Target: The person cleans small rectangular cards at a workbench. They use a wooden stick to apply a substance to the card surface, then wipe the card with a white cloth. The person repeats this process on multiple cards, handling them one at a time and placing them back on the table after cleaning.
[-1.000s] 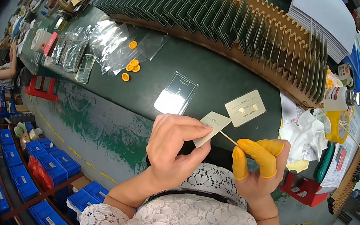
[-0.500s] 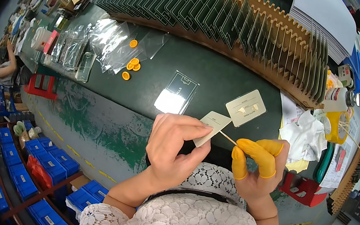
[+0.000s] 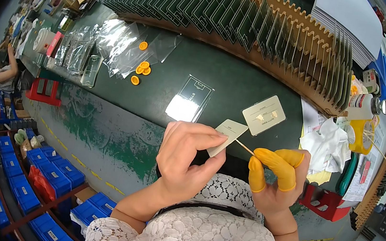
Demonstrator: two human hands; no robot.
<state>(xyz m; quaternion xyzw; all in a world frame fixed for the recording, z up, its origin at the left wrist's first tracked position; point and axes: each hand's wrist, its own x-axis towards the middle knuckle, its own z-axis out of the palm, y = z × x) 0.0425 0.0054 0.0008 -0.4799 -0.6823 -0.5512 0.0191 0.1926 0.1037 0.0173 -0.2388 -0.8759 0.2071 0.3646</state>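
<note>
Between the thumb and fingers of my left hand (image 3: 181, 157) is a small cream card (image 3: 231, 130), held tilted above the table's near edge. My right hand (image 3: 282, 182) wears yellow finger cots on its thumb and nearest fingers. Those fingers pinch a thin wooden stick (image 3: 245, 148), whose far end meets the card's right edge; the tip itself is hard to make out. Just beyond, another cream card (image 3: 264, 115) with gold-coloured marks lies on the green table (image 3: 160, 75). To its left lies a dark green card (image 3: 198, 93) with white lines, beside a bright glare patch.
A long brown slotted rack (image 3: 299, 80) full of upright green cards spans the back. Yellow-orange rings (image 3: 144, 66) and clear plastic bags (image 3: 125, 44) lie left. At right are a white cloth (image 3: 327, 144), yellow tape roll (image 3: 362, 134) and bottle (image 3: 362, 107). Blue bins (image 3: 53, 175) stand lower left.
My hands, the card and the stick look the same as before. Far left, a person at another table has moved slightly.
</note>
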